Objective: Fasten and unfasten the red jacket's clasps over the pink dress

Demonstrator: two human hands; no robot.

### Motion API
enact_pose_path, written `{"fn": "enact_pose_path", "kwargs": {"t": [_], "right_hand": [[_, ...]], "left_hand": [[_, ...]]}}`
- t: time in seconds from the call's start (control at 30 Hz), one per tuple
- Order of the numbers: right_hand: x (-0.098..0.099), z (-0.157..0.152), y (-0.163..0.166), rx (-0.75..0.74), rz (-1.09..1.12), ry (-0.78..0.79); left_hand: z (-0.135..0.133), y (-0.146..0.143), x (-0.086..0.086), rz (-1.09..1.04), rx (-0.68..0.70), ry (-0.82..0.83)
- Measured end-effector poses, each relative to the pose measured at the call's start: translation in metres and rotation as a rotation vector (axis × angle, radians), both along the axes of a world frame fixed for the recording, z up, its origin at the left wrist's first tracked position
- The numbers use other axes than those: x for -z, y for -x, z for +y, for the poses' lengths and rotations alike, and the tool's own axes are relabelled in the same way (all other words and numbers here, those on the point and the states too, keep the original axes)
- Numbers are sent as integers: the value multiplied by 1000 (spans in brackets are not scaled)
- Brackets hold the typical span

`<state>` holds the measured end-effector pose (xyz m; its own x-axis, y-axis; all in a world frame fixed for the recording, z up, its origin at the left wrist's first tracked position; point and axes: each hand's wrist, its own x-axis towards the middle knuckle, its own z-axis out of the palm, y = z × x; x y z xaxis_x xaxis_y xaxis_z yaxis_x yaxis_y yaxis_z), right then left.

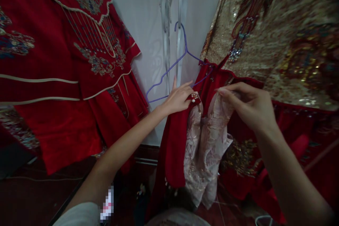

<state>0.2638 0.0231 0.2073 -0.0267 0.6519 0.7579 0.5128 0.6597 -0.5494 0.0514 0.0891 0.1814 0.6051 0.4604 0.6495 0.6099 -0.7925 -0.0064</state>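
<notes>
A pale pinkish brocade bodice (202,152) hangs between my hands, with red cloth (176,148) along its left side. My left hand (180,99) is at its upper left edge, beside a small pearl ornament (195,96). Some of its fingers stretch toward the hanger, while the others curl around the edge of the garment. My right hand (250,104) pinches the bodice's upper right edge between thumb and fingertips. Behind my hands, a purple wire hanger (173,65) hangs from a metal rail, its right end among a red skirt's beaded top (212,74).
An embroidered red jacket (90,49) hangs close on the left. At the right hangs a gold sequinned garment (265,49), with red embroidered cloth (243,159) below. Two vertical metal strips (180,3) run down the pale wall (140,3). The tiled floor (222,201) is dark.
</notes>
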Motion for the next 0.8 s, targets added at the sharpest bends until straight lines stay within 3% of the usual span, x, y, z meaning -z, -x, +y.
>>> {"fn": "enact_pose_path", "kwargs": {"t": [0.13, 0.23, 0.37, 0.57, 0.67, 0.8], "right_hand": [[3, 1, -13, 37, 59, 17], [4, 3, -20, 101, 58, -2], [7, 15, -34, 224, 55, -23], [17, 48, -64, 389, 68, -53], [20, 62, -72, 409, 69, -81], [22, 69, -74, 380, 102, -97]], "left_hand": [[29, -14, 4, 30, -154, 31], [33, -18, 5, 73, -169, 83], [15, -7, 7, 90, -121, 88], [-24, 48, 9, 81, 17, 94], [-36, 71, 8, 36, 36, 131], [-42, 80, 5, 34, 21, 154]]}}
